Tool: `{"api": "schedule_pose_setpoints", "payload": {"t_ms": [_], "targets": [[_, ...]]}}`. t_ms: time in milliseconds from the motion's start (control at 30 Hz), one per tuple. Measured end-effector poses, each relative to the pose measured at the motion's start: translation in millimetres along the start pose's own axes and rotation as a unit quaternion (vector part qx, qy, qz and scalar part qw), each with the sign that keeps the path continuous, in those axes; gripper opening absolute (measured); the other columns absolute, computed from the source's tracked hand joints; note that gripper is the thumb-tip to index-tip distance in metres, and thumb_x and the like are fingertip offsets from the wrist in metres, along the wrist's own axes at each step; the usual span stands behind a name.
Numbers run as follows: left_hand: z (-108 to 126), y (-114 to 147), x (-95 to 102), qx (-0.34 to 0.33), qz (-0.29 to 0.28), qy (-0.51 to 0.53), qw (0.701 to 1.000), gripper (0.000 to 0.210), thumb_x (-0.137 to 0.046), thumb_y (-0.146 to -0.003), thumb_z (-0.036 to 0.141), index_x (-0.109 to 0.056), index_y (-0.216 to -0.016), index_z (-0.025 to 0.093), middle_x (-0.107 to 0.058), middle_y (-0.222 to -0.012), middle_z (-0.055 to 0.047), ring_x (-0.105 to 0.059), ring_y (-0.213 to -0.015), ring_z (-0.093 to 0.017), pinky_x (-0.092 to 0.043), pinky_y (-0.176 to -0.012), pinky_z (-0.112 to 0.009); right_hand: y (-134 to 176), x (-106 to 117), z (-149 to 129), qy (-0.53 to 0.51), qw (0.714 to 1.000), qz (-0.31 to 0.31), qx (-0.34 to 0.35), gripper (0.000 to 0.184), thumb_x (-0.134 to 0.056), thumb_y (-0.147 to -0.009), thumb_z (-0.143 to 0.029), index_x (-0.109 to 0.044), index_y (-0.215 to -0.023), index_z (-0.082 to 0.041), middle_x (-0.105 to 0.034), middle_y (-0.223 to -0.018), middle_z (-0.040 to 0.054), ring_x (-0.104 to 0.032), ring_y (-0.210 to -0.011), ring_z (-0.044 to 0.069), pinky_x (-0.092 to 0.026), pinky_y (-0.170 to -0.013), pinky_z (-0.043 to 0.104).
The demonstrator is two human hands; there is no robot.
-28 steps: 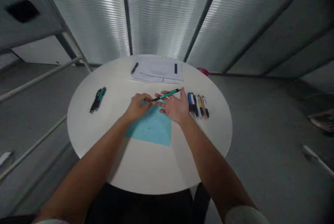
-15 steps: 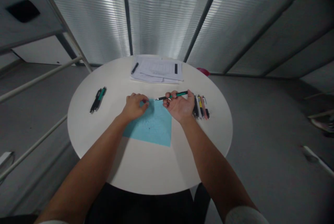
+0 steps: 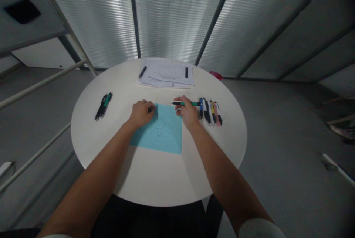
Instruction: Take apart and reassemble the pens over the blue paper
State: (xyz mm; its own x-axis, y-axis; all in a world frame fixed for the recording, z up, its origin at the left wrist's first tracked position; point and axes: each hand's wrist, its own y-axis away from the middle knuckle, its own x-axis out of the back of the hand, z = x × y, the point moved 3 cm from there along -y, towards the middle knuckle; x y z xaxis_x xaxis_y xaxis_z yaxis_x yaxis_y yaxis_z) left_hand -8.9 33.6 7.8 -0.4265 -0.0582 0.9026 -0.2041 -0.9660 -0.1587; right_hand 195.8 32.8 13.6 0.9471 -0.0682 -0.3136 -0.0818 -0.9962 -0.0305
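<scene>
Round white counter [image 3: 155, 179] carries a stack of printed papers [image 3: 166, 73] at the far edge, a light-blue paper sheet [image 3: 161, 132] at centre, a row of pens [image 3: 210, 111] to the right and a pair of pens [image 3: 103, 105] well apart to the left. Left hand [image 3: 142, 113] rests on the sheet's far-left corner, fingers curled shut on a small dark cap [image 3: 150, 109]. Right hand [image 3: 188, 114] sits at the sheet's far-right corner, fingers pinched on a green pen [image 3: 186, 103] lying level, just beside the row.

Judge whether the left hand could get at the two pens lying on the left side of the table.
Probably yes: the left hand rests on the blue sheet, with only bare table between it and the two pens.
</scene>
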Motion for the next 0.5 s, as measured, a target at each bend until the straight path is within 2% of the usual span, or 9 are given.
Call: {"api": "schedule_pose_setpoints", "payload": {"t_ms": [67,133,200,300,367,500], "targets": [[0.1,-0.1,0.0,0.000,0.001,0.001,1.000,0.026,-0.054,-0.083,0.028,-0.072,-0.101,0.024,-0.066,-0.098,-0.009,-0.057,-0.098,-0.027,-0.043,-0.090,-0.045,0.1,2.9,-0.3,0.043,0.999,0.017,0.014,0.053,-0.051,-0.080,-0.070,-0.065,-0.089,-0.020,-0.066,-0.090,0.0045,-0.054,-0.054,0.009,-0.034,-0.039,0.021],[-0.3,-0.6,-0.7,-0.001,0.001,0.001,1.000,0.026,-0.053,-0.084,0.029,-0.071,-0.101,0.024,-0.066,-0.098,-0.009,-0.058,-0.097,-0.027,-0.043,-0.090,-0.044,1.2,4.8,-1.2,0.103,0.994,0.032,0.020,0.056,-0.043,-0.083,-0.071,-0.064,-0.094,-0.020,-0.065,-0.077,0.0025,-0.052,-0.049,0.008,-0.032,-0.038,0.021],[-1.3,-1.1,-1.8,0.000,0.001,0.000,1.000,0.026,-0.054,-0.083,0.029,-0.071,-0.101,0.024,-0.066,-0.098,-0.009,-0.058,-0.097,-0.028,-0.043,-0.089,-0.044,2.7,4.4,-1.6,0.169,0.985,0.026,0.028,0.051,-0.044,-0.085,-0.067,-0.062,-0.094,-0.021,-0.063,-0.067,-0.0005,-0.049,-0.043,0.008,-0.031,-0.039,0.021],[-2.3,-1.9,-2.9,0.002,0.005,-0.002,1.000,0.025,-0.053,-0.084,0.029,-0.071,-0.101,0.025,-0.066,-0.099,-0.008,-0.058,-0.096,-0.027,-0.043,-0.088,-0.043,4.3,2.5,-1.7,0.254,0.965,-0.002,0.067,0.030,-0.054,-0.082,-0.051,-0.060,-0.084,-0.022,-0.060,-0.063,-0.0038,-0.047,-0.044,0.008,-0.033,-0.043,0.022],[-2.2,-2.0,-2.9,0.003,0.007,-0.001,1.000,0.025,-0.053,-0.084,0.030,-0.071,-0.101,0.025,-0.066,-0.098,-0.008,-0.058,-0.095,-0.027,-0.043,-0.088,-0.043,4.4,3.3,-0.8,0.287,0.954,-0.009,0.083,0.020,-0.055,-0.081,-0.040,-0.059,-0.075,-0.021,-0.054,-0.056,-0.0055,-0.045,-0.046,0.009,-0.033,-0.046,0.022],[-1.1,-1.6,-1.7,0.003,0.004,0.000,1.000,0.026,-0.053,-0.084,0.030,-0.072,-0.101,0.025,-0.066,-0.097,-0.008,-0.059,-0.094,-0.026,-0.044,-0.089,-0.042,4.0,6.8,2.3,0.300,0.951,-0.035,0.065,0.018,-0.045,-0.077,-0.029,-0.059,-0.068,-0.021,-0.045,-0.044,-0.0062,-0.041,-0.044,0.011,-0.029,-0.046,0.023]]}}
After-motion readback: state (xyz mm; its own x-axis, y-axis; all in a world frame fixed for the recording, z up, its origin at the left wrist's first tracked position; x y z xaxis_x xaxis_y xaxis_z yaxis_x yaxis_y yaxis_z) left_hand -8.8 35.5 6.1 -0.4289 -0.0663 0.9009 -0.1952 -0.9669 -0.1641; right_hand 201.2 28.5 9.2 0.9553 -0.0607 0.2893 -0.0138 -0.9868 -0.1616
